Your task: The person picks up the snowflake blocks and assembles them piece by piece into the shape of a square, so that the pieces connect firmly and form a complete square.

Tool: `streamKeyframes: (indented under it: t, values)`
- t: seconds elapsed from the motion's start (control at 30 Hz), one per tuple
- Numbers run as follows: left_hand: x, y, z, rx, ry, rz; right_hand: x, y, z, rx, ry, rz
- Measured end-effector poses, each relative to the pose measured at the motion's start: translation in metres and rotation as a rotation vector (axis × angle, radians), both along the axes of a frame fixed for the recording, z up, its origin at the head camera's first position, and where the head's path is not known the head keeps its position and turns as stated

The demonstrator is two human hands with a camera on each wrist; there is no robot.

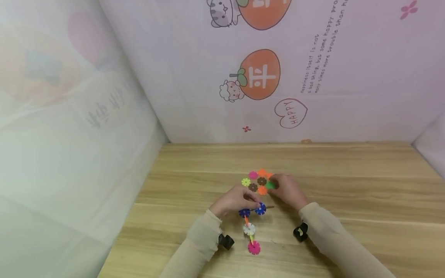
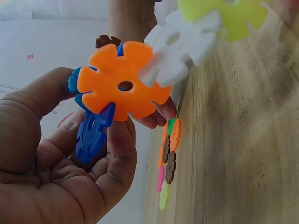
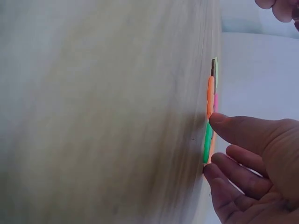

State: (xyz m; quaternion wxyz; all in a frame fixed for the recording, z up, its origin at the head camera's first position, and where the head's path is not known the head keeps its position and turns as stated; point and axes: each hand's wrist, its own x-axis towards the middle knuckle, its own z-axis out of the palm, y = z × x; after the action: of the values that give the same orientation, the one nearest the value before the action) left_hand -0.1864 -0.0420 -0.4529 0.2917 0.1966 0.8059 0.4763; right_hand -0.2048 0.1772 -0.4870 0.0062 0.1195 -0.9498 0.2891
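A chain of slotted plastic snowflake discs hangs from my left hand (image 1: 236, 200), which pinches it at the blue discs (image 1: 260, 209). Below these run an orange disc (image 2: 103, 93), a white disc (image 1: 248, 227), a yellow-green disc (image 2: 243, 23) and a pink disc (image 1: 254, 250). A brown disc (image 1: 270, 207), seen edge-on, sticks out to the right of the blue ones. At the right edge of a group of flat discs, my right hand (image 1: 287, 190) has thumb and fingertip at opposite edges of a green disc (image 3: 207, 142), low against the table.
Loose discs lie together on the wooden table (image 1: 347, 185): pink (image 1: 253, 175), yellow-green (image 1: 245, 182), brown (image 1: 262, 181) and orange (image 1: 262, 190) ones. Behind the table hangs a printed cloth (image 1: 194, 77). Black wrist cameras (image 1: 226, 242) are strapped near both sleeves.
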Motion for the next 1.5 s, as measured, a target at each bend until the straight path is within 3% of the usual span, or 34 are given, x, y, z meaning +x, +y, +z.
streamKeyframes:
  t: [0.37,0.6,1.03,1.2,1.5]
  values:
    - [-0.001,0.000,-0.001,0.015,-0.006,-0.001,-0.001,-0.001,0.000,0.015,0.000,-0.018]
    - [0.000,0.000,-0.001,0.006,-0.013,0.008,0.000,0.004,-0.002,-0.034,-0.059,-0.005]
    - [0.001,0.002,-0.001,0.004,-0.015,0.018,0.015,0.023,-0.006,-0.123,-0.068,0.077]
    - [0.001,0.002,-0.002,0.010,-0.017,0.014,0.026,0.028,-0.007,-0.205,-0.088,0.040]
    - [0.000,0.001,0.001,0.003,0.030,-0.015,0.046,0.035,-0.001,-0.475,-0.291,-0.090]
